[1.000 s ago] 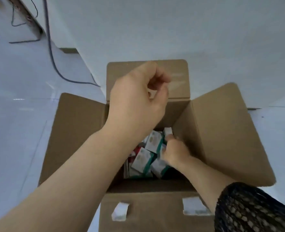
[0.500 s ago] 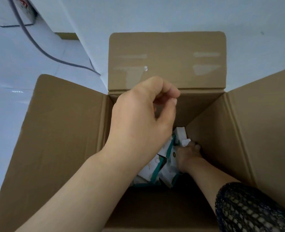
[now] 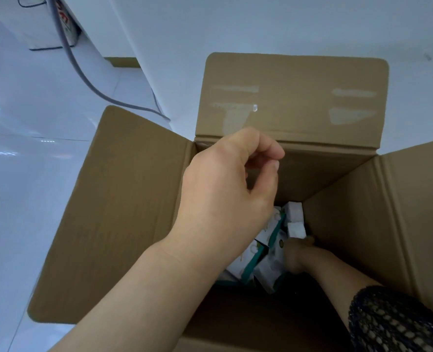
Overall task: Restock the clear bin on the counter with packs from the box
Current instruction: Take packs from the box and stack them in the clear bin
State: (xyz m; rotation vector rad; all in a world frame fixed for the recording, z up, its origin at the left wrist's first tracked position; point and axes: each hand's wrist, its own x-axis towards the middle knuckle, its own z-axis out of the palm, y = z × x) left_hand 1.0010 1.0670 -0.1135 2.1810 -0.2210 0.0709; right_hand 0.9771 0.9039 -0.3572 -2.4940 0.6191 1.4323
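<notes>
An open brown cardboard box (image 3: 124, 212) stands on the floor with its flaps spread. At its bottom lie several white packs with teal edges (image 3: 251, 260). My right hand (image 3: 298, 252) is deep inside, at the right of the pile, its fingers curled round a pack; most of the fingers are hidden among the packs. My left hand (image 3: 225, 189) hovers over the box opening, fingers loosely curled and holding nothing, and it covers the left part of the pile. The clear bin and the counter are not in view.
The box sits against a white cabinet front (image 3: 261, 26). A grey cable (image 3: 83, 74) runs across the glossy white floor at the left from a white unit (image 3: 40, 26) at the top left.
The camera has come closer over the box. My right hand has pushed deeper towards the right inner wall among the packs. My left hand stays hovering above the opening.
</notes>
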